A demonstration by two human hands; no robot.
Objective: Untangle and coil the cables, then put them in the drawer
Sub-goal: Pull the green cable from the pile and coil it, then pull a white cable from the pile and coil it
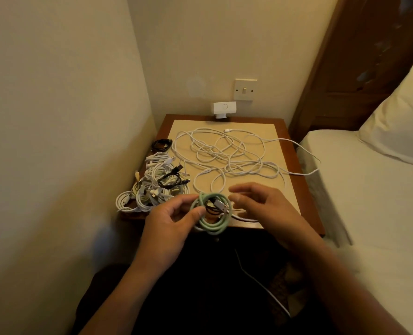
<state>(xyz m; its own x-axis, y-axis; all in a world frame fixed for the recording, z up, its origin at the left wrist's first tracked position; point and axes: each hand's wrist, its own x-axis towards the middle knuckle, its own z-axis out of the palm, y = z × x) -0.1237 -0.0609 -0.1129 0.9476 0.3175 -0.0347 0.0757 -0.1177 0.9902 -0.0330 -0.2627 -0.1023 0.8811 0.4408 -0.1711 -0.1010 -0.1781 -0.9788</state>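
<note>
A coiled pale green cable (pixel 212 224) hangs over the front edge of the bedside table (pixel 294 151). My left hand (pixel 169 221) pinches its left side between thumb and fingers. Just right of the coil hovers my right hand (pixel 261 201), its fingers loosely extended and holding nothing. A long white cable (pixel 227 153) lies tangled in loose loops across the table's pale top. Several coiled white and black cables (pixel 157 184) are heaped at the table's left edge. The drawer is hidden below the table top.
A small coiled black cable (pixel 161 144) lies at the table's far left. A white plug adapter (pixel 224 108) sits in the wall under a light switch (pixel 245 89). The wall runs close on the left; a bed (pixel 369 189) with a pillow stands right.
</note>
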